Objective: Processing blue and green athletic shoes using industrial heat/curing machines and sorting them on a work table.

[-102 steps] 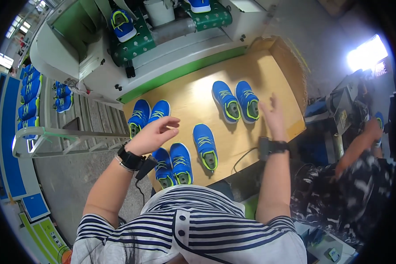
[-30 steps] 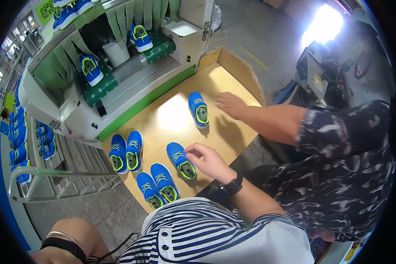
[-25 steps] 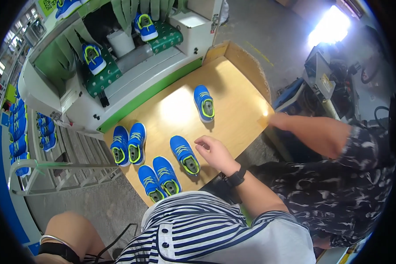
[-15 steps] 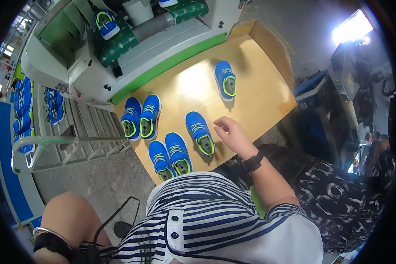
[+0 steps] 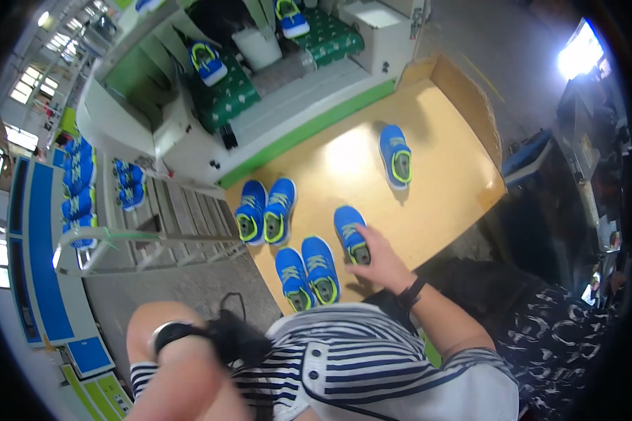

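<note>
My right hand (image 5: 380, 263) is closed around the heel end of a blue sneaker (image 5: 345, 219) with yellow-green trim. That shoe stands on the tan tabletop (image 5: 442, 182), toe pointing away from me. Farther back is a single sneaker (image 5: 395, 151). To the left are two pairs: one pair (image 5: 279, 203) at the table's left edge and a nearer pair (image 5: 319, 263). My left forearm rises from the lower edge, with a bracelet at the wrist. Beyond it, my left hand (image 5: 235, 340) shows only as a blurred black shape, maybe gloved; its fingers cannot be made out.
Behind the table stands a pale machine with a green perforated conveyor belt (image 5: 225, 102) carrying sneakers (image 5: 207, 64). A metal rack (image 5: 182, 210) at the left bears several more blue shoes (image 5: 79, 186). A cardboard flap (image 5: 474, 98) borders the table's far right. Someone in black patterned clothing (image 5: 548, 337) is at my right.
My right hand has moved from beside the middle sneaker onto its heel end. My left forearm has come up into view. The whole view has shifted, showing more of the conveyor.
</note>
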Demonstrator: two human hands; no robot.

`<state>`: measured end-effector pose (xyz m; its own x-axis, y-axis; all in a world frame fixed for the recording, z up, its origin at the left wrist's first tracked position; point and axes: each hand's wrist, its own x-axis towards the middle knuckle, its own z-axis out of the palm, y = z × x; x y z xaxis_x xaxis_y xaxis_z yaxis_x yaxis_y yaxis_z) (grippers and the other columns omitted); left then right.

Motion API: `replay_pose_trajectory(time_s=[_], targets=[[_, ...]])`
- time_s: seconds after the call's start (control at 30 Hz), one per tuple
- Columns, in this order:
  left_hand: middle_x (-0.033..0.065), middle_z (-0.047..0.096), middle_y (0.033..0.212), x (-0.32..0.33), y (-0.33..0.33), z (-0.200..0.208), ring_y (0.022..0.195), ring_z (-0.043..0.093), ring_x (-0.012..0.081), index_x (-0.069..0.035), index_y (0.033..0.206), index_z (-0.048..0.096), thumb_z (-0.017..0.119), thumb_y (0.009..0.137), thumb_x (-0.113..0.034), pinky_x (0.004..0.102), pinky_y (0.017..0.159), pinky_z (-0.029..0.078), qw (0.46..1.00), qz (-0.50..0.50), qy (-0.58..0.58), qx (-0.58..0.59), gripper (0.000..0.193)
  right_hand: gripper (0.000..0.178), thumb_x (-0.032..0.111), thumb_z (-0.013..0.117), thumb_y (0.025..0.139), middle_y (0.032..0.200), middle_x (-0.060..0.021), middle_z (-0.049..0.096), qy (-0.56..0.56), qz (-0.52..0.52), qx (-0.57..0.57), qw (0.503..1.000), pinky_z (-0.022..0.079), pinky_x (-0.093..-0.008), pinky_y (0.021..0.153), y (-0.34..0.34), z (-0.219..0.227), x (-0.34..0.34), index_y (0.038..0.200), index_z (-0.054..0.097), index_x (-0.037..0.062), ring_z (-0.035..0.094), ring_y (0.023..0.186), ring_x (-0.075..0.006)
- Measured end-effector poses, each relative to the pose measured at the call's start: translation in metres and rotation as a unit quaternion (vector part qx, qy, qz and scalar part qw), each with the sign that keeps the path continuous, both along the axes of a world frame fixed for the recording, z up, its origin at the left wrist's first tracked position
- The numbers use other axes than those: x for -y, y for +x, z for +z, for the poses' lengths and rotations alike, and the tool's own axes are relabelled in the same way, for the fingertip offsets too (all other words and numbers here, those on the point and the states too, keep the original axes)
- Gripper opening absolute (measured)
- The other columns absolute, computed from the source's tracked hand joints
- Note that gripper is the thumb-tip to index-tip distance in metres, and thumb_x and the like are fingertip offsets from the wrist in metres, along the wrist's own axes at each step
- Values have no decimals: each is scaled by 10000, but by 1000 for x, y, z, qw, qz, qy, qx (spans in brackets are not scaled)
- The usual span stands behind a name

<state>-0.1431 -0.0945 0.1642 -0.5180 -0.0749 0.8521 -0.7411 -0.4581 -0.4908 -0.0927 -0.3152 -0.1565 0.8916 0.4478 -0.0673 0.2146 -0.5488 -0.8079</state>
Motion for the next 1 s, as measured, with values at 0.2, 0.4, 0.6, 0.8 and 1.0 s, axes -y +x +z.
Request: replay_pose_trajectory(time_s=[0.2, 0.4, 0.6, 0.8, 1.0], targets=[[116, 605, 1168, 65, 170, -128, 1166, 545, 315, -49, 1179, 604, 719, 843, -209, 398, 994, 427, 751, 2, 313, -582, 389, 680, 59, 678, 789, 1344, -282, 521, 82, -68, -49, 993, 414, -419, 1078, -15, 1, 29, 1410, 408, 1, 500, 1264, -435], [263, 322, 1518, 154, 278, -352, 1404, 350, 372, -120, 1490, 354, 827, 745, -305, 443, 1162, 311, 391, 121, -24, -912, 901, 752, 87, 732, 761, 1357, -259, 516, -29, -195, 38, 980, 399, -478, 1053, -48, -2, 55, 1430, 394, 16, 504, 1234, -435], [232, 491, 1329, 147, 276, -369, 1247, 497, 381, -119, 1340, 500, 640, 727, 77, 453, 1071, 409, 505, 41, -52, -861, 658, 870, 104, 781, 764, 1407, -274, 473, 51, -268, -61, 960, 380, -430, 1098, -42, 3, 52, 1488, 309, 7, 482, 1299, -409], [71, 568, 1114, 6, 243, -192, 884, 600, 166, -114, 1328, 510, 698, 770, 34, 311, 747, 518, 424, -192, -205, -861, 608, 872, 92, 779, 798, 1413, -227, 435, 199, -390, -46, 898, 374, -396, 1098, 46, 50, 56, 1492, 258, 9, 465, 1300, -341], [99, 573, 1252, -111, 240, -88, 1150, 555, 195, -53, 1322, 512, 618, 795, 3, 314, 997, 444, 644, -14, -287, -709, 540, 777, 164, 779, 818, 1329, -211, 544, 234, -205, 247, 918, 419, -403, 1064, 237, 183, -50, 1467, 373, 32, 540, 1248, -327]])
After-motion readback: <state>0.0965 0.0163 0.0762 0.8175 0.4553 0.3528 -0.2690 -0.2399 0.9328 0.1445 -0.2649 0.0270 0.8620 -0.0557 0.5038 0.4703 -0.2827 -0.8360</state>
